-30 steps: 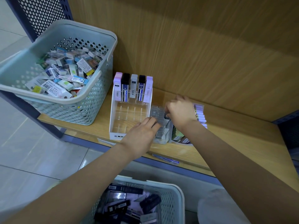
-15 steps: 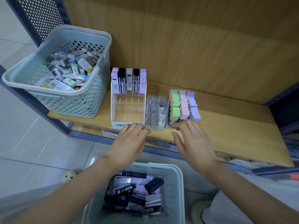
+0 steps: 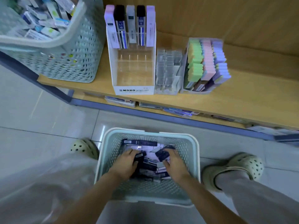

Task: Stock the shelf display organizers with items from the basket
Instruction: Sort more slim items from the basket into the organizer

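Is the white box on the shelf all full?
No, the white box holds only one back row of lead cases; its front part is bare.

- Six o'clock: pale mint basket [image 3: 145, 132], hole-patterned, holding black and white packets [image 3: 140, 143].
- Twelve o'clock: white box [image 3: 134, 91] with black lettering.
- Two o'clock: green, pink, lilac blocks [image 3: 208, 59].
- Shelf [image 3: 242, 97]: tan wood grain.

You can read "MONO graph MG" on the front lip of the white display organizer [image 3: 134, 91] on the shelf [image 3: 246, 94]. In its back row, the left black lead case [image 3: 120, 26] reads "0.5" and "HB", and the right black lead case [image 3: 140, 23] shows "HB". Print elsewhere is too blurred to read.
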{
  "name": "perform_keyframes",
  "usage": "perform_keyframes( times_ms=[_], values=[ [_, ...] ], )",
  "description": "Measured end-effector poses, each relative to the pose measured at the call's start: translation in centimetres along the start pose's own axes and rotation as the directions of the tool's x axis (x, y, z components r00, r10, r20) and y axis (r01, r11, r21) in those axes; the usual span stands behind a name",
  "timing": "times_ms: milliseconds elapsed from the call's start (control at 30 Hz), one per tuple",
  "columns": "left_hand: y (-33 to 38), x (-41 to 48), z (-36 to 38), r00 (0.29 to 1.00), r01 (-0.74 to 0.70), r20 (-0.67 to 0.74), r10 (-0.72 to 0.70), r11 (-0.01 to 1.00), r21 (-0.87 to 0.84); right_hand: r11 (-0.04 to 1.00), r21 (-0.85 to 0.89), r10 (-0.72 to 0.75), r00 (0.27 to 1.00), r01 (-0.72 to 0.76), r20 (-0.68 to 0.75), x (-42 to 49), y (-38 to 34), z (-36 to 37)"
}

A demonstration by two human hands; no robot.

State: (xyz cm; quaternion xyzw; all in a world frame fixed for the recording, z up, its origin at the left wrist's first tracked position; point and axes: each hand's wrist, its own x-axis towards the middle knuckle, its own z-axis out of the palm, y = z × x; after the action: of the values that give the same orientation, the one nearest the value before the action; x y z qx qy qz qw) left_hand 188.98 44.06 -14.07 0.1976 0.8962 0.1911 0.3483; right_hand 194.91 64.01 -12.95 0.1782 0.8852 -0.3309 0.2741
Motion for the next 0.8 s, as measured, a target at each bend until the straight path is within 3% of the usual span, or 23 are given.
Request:
perform_keyframes(
  times_ms=[167, 267, 433, 600, 700, 800],
  values=[
    [-1.6, 1.4, 2.3, 0.994, 0.088, 0.073, -0.082, 0.993, -0.075, 0.991, -0.131, 0.006, 0.993, 0.01, 0.12, 2.0, 0.8, 1.2],
    [-2.1, 2.1, 3.1, 0.992, 0.11, 0.069, -0.104, 0.99, -0.086, 0.972, -0.232, -0.027, 0.996, 0.047, 0.09, 3.1, 1.0, 1.5],
    [-2.1, 3.1, 3.6, 0.986, 0.155, 0.054, -0.156, 0.988, 0.022, 0.952, -0.307, -0.005, 0.998, 0.023, 0.062, 4.3, 1.6, 1.8],
    [-1.5, 3.2, 3.5, 0.975, 0.198, 0.072, -0.208, 0.972, 0.125, 0.858, -0.51, -0.044, 0.997, 0.067, 0.057, 4.9, 1.0, 1.7],
    [-1.5, 2.8, 3.2, 0.97, 0.228, 0.096, -0.224, 0.973, -0.036, 0.819, -0.561, -0.093, 0.992, 0.123, 0.083, 4.9, 0.8, 1.9],
    [-1.2, 1.9, 2.3, 0.981, 0.183, -0.017, -0.193, 0.952, -0.246, 0.841, -0.517, -0.133, 0.987, 0.163, 0.094, 4.3, 0.6, 1.8]
  ],
)
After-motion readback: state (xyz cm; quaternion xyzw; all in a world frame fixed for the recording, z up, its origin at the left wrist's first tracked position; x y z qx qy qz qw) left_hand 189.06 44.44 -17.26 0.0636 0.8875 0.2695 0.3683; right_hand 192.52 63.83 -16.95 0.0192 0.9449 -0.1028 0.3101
